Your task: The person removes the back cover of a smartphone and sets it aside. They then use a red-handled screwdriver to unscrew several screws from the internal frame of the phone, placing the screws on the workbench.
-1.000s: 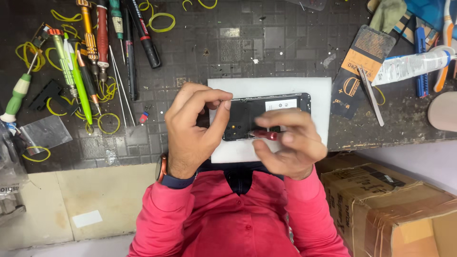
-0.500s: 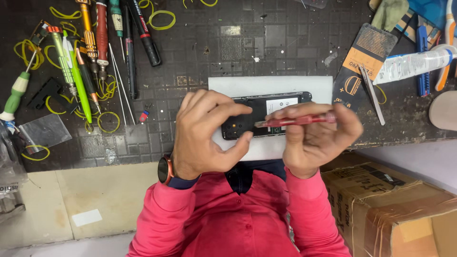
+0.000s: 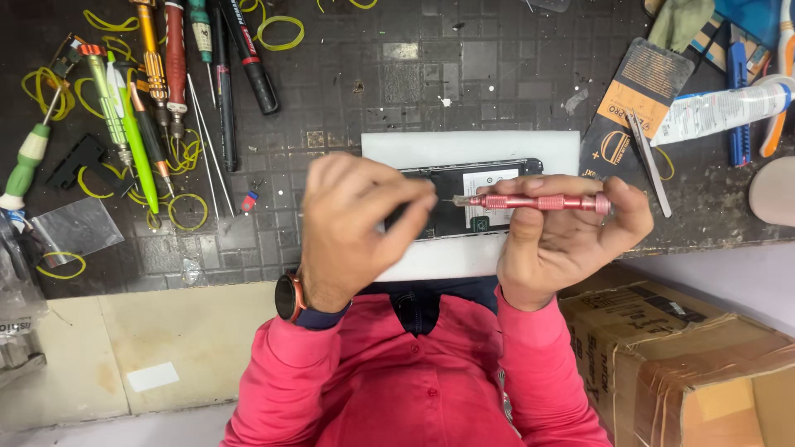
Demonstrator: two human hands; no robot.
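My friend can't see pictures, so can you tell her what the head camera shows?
A person in a pink shirt works on an opened black phone lying on a white pad, left hand steadying it, right hand holding a pink screwdriver level. More screwdrivers and yellow rubber bands lie to the left.

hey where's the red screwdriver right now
In the head view, the red screwdriver lies level in the right hand, right of centre, its tip pointing left over the opened phone on the white pad, near the left hand.
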